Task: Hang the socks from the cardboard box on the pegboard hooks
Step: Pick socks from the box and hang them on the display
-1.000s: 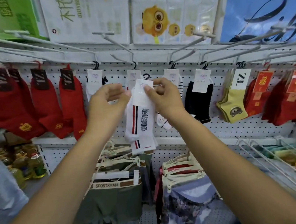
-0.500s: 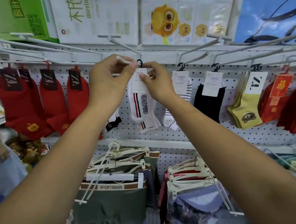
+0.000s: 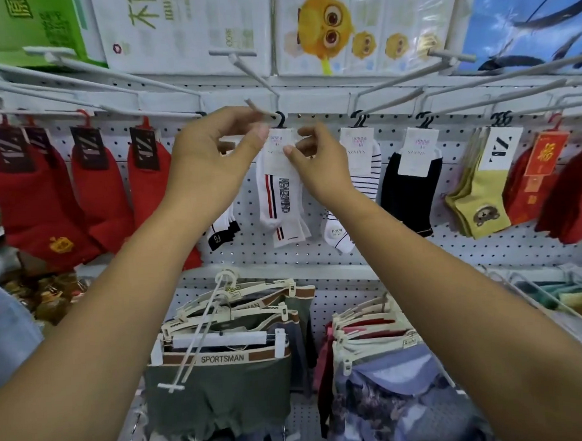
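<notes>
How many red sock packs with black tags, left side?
4 red sock packs in a row: far left, next to it, third, fourth nearest the left hand. More may hang hidden behind.

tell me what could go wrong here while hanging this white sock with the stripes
1. The black hanger hook sits close to the front tip of the peg. If the right hand lets go of the card too early, the white sock might slip off.
2. The left hand crowds the peg tip and could knock the hook loose.
</notes>
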`<state>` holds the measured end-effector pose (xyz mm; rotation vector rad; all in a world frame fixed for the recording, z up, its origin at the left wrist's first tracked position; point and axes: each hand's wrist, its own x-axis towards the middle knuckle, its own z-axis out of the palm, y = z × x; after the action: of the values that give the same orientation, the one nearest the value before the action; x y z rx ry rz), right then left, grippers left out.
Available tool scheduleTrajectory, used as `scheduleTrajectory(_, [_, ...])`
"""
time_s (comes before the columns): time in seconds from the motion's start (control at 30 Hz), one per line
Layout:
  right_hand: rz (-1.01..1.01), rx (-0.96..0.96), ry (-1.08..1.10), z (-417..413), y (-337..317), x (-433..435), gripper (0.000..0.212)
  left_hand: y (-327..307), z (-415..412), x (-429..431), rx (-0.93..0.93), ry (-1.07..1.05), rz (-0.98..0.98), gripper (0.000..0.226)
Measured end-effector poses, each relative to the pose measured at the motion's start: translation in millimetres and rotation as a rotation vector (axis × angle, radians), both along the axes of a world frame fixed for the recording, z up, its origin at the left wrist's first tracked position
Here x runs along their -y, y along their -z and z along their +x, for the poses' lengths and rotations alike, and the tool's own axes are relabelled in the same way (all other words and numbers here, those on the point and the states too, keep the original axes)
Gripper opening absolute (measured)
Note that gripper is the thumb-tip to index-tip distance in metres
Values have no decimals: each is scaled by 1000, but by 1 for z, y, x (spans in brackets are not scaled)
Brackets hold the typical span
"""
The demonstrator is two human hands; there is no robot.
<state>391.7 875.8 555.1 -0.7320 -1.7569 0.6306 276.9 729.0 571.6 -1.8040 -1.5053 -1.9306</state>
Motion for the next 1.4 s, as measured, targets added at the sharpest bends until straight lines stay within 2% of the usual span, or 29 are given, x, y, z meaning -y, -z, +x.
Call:
scheduleTrajectory(0.13, [33,10,67,21,31,34,36,37,-6,19,-61,-81,-117,32])
scheduleTrajectory(0.3, [39,142,85,51,94,100,42,101,-7,58,-144,-70,-291,42])
scheduleTrajectory(0.5, [-94,263,86,80,179,186,43,176,2,123,-103,13,-399,42])
scheduleTrajectory(0.63, [-227,365,40,93,232,244,47,227,4,182,-59,-16,-491,43])
scheduleTrajectory(0.97, [-456,604,-358,118,332,387,47,344,49,402,203,-446,-732,34])
scheduleTrajectory(1.07, [-459,660,-465,124,351,433,46,364,71,470,319,-568,-813,34])
scheduleTrajectory(1.2, [-452,711,-628,116,365,489,42,374,80,551,348,-699,-916,39])
scheduleTrajectory(1.4, [-327,835,-826,81,380,556,43,378,80,646,427,-894,-948,45])
